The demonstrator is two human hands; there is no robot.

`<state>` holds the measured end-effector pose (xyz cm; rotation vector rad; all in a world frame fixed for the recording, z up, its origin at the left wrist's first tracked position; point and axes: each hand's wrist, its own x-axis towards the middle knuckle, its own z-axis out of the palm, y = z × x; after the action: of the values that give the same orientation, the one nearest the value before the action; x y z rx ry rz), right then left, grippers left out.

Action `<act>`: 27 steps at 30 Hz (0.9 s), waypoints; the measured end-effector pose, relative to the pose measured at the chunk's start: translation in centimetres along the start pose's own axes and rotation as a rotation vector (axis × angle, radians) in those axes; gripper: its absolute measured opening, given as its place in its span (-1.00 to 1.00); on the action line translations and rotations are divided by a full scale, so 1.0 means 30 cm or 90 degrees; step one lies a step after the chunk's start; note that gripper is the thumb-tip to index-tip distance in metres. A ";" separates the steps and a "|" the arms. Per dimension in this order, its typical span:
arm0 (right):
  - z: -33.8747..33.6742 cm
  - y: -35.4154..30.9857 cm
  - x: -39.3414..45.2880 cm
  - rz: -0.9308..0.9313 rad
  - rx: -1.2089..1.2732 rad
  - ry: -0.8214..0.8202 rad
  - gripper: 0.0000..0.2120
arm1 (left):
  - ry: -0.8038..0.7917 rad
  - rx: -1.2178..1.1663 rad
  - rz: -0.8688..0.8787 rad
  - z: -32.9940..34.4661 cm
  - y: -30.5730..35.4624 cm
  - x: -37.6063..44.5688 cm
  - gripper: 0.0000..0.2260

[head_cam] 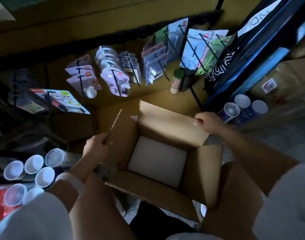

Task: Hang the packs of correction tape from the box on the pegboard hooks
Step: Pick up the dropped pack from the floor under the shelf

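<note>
At the open box (158,153) below the pegboard hooks (113,78) | our left hand (96,148) and right hand (207,122) pinch opposite flaps | no packs visible, white sheet (157,161) covers | likely light, stiff; grip card tops.

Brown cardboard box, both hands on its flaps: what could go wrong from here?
1. The brown cardboard box shows only a flat white layer inside; no packs visible, so a blind reach may snag.
2. The left hand and right hand each grip only a thin flap; either could bend or tear.
3. The white-capped tubes stand close beside the left arm and might topple.
</note>
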<state>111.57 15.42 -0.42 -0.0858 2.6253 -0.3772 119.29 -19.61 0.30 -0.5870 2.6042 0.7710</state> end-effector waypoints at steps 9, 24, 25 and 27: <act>-0.106 0.434 -0.277 0.214 0.048 0.086 -0.69 | -0.095 -0.013 0.187 0.237 0.389 -0.019 -0.70; -0.080 0.594 -0.102 0.516 0.218 0.218 -0.73 | -0.204 -0.218 0.065 0.565 0.462 -0.176 -0.78; -0.124 0.475 -0.114 0.595 0.277 0.254 -0.71 | -0.214 -0.248 0.053 0.566 0.457 -0.171 -0.78; -0.109 0.280 -0.169 0.366 0.143 0.351 -0.68 | -0.252 -0.310 0.046 0.573 0.441 -0.156 -0.77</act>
<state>114.54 24.93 2.31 0.9471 2.9340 -0.5381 120.64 1.78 -5.45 -0.4124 2.0884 1.4051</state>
